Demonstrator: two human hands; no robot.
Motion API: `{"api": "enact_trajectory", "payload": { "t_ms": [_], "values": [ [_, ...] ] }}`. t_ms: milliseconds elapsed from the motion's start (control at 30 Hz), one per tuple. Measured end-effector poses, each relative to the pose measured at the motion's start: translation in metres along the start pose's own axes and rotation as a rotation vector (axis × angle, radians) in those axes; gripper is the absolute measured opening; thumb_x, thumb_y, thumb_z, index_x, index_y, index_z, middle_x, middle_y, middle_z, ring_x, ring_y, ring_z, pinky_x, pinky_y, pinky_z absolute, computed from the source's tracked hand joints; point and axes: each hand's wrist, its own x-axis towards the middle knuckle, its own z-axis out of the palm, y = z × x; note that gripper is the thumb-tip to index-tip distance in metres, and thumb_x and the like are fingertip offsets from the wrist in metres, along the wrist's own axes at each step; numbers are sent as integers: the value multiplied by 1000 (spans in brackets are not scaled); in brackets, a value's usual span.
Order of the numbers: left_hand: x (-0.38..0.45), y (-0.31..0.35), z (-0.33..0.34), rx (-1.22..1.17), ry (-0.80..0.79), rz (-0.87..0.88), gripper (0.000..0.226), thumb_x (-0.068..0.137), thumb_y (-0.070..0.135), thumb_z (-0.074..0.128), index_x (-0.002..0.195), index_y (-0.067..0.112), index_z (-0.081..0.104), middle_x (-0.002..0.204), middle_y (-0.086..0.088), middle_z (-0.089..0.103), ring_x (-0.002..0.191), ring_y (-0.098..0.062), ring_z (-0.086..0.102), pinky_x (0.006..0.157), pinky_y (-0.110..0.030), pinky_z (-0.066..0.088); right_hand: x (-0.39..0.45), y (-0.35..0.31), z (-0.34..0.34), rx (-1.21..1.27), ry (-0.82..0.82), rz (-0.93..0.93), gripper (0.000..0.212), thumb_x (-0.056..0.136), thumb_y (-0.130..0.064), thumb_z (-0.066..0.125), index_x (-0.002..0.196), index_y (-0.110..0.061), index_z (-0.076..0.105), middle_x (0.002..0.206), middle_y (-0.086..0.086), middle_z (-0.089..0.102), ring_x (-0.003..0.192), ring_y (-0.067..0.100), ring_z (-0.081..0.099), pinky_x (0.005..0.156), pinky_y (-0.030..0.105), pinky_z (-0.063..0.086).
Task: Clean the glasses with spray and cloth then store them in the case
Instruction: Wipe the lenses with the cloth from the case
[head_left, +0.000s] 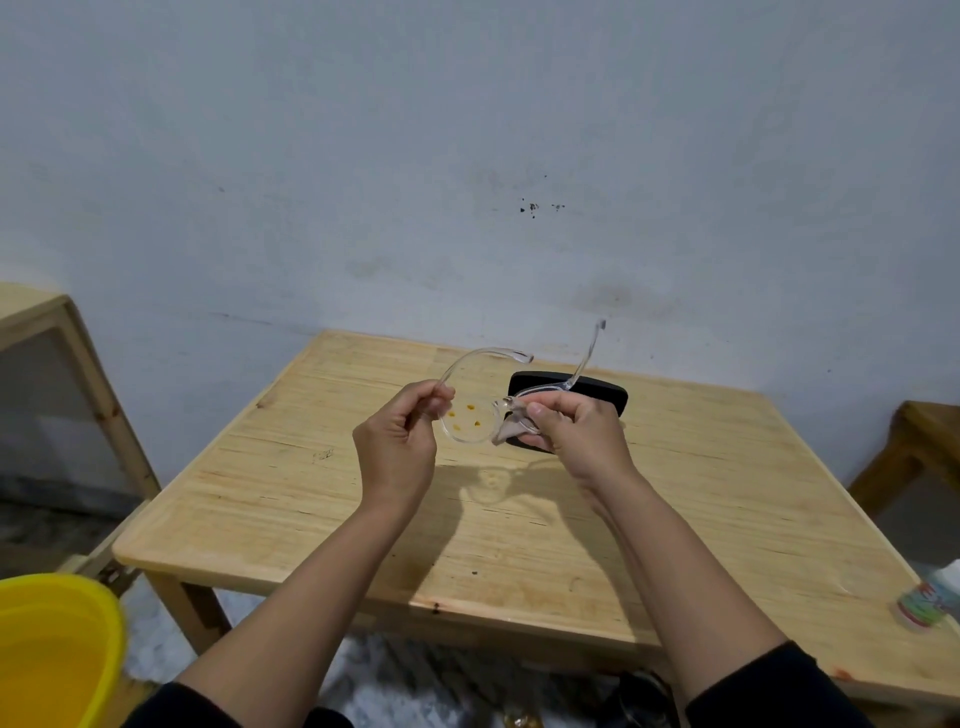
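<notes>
I hold a pair of clear-framed glasses (470, 421) above the wooden table (322, 519), temples open and pointing away from me. Several small orange spots mark the lens nearer my left hand. My left hand (397, 441) pinches the frame at the left temple hinge. My right hand (574, 428) presses a small grey cloth (508, 428) against the other lens, which its fingers mostly cover. A black glasses case (605, 392) lies shut on the table behind my right hand. A spray bottle (930, 600) with a colourful label stands at the table's right edge, partly cut off.
A yellow bucket (52, 649) stands on the floor at the lower left. A wooden frame (88, 374) stands left of the table and a wooden stool (914, 447) to the right. A grey wall runs close behind the table.
</notes>
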Motion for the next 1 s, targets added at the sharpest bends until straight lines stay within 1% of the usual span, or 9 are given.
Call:
{"api": "enact_trajectory", "payload": {
  "t_ms": [200,333,433,600,700,800,867,933,1000],
  "values": [
    [12,-4,-9,-13,16,-27,23,85,-4,56,84,14,69,73,29,67,71,5,64,70,-6,46,4,5,-10,-140,-231,-32,18,87,3,58,80,-6,71,73,5,68,61,4,67,65,17,56],
    [16,-5,-13,-18,10,-41,24,85,-5,54,83,14,69,71,28,67,70,7,63,69,-5,44,2,8,-13,-159,-190,-40,20,86,1,58,79,-10,72,77,8,70,71,11,68,73,21,56],
    [15,-6,-14,-1,8,-24,26,86,-6,54,82,15,68,74,30,67,73,7,64,70,-5,44,0,12,-11,-32,-6,-3,23,87,0,58,77,-15,71,81,5,72,80,16,68,71,18,54],
    [4,-4,-5,11,-9,48,34,84,-10,52,80,21,66,76,28,68,79,1,66,72,-8,46,-4,24,20,318,515,49,17,87,-8,62,81,-21,71,86,3,73,85,16,69,79,26,54],
    [-2,-2,1,3,-9,73,36,84,-11,51,80,22,66,76,27,68,79,0,66,72,-8,46,-4,19,34,468,655,61,16,89,-9,60,84,-20,71,85,-2,72,85,14,70,79,26,53],
    [-4,-2,2,-5,9,56,37,84,-11,51,79,23,65,75,25,68,79,-3,66,72,-9,46,-4,14,39,426,656,62,15,88,-11,61,88,-21,72,89,-2,73,89,14,70,78,21,53],
    [-5,-4,0,-7,19,47,36,84,-10,52,79,23,66,77,24,68,80,-2,66,72,-8,46,-4,16,38,349,609,73,19,87,-13,62,81,-28,71,91,-3,72,92,12,67,77,17,51],
    [-5,-5,-2,-3,21,44,36,84,-10,52,80,23,66,77,26,68,78,0,66,72,-8,46,-4,21,35,296,519,80,22,86,-13,63,75,-31,69,93,-1,73,95,15,67,85,26,53],
    [-5,-5,-3,-3,23,37,35,84,-10,54,82,23,67,76,30,67,76,2,65,72,-6,45,-4,23,31,241,399,96,17,85,-12,64,79,-26,72,91,1,75,90,15,69,87,31,54]
  ]
}}
